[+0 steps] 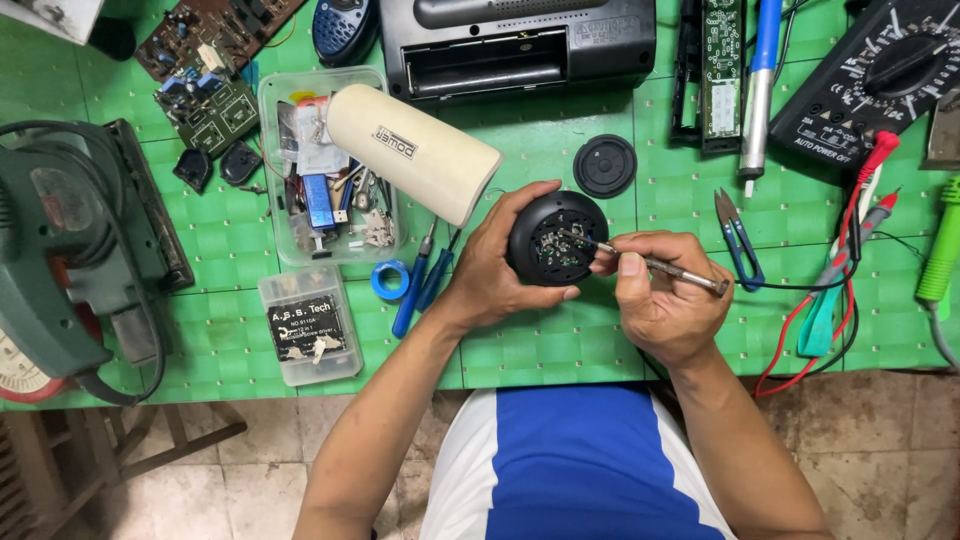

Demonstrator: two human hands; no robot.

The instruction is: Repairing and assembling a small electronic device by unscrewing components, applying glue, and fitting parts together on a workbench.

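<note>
My left hand [497, 262] cups a small round black device [553, 240] with its cover off, showing a circuit board inside. My right hand [662, 300] pinches a thin metal tool [660, 265], a slim screwdriver or probe, whose tip rests inside the opened device. A round black cover [605, 165] lies on the green mat just beyond the device. Both hands hover over the front edge of the green table [560, 345].
A cream cylinder [412, 152] lies across a clear parts tray [300, 180]. A small clear box [308, 325], blue screwdrivers [418, 285], small cutters [738, 240], a multimeter [880, 80] with red leads, a black radio [520, 45], circuit boards [205, 60] and a green sander [70, 260] surround me.
</note>
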